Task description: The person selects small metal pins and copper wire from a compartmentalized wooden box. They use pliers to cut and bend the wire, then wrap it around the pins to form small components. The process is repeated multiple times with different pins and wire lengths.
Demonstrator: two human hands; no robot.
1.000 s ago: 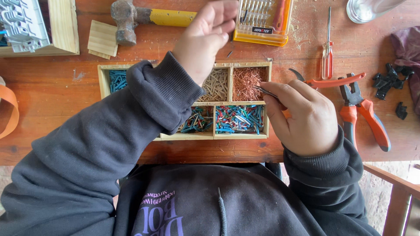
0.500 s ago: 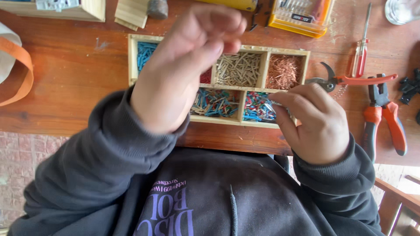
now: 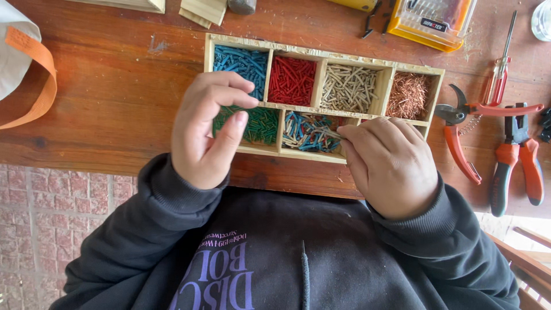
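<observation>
Compared with half a second earlier, I see the left hand [image 3: 206, 129] lowered from mid-air to the left end of the wooden compartment tray [image 3: 241, 41]; the tray now sits higher in the frame.

The wooden table [image 3: 115, 86] fills the upper frame; its near edge runs just below the tray, with bare wood at centre left. At right, the red pruning shears [image 3: 459, 135] and orange-handled pliers [image 3: 516, 158] lie near the right hand [image 3: 393, 163].

The left hand's fingers are curled loosely over the green pieces [image 3: 261, 123], holding nothing I can make out. The right hand's fingers pinch a thin pale piece [image 3: 332, 134] over the mixed blue pieces [image 3: 307, 131]; its far end is hidden. The yellow case [image 3: 430, 20] is cut off at the top.
</observation>
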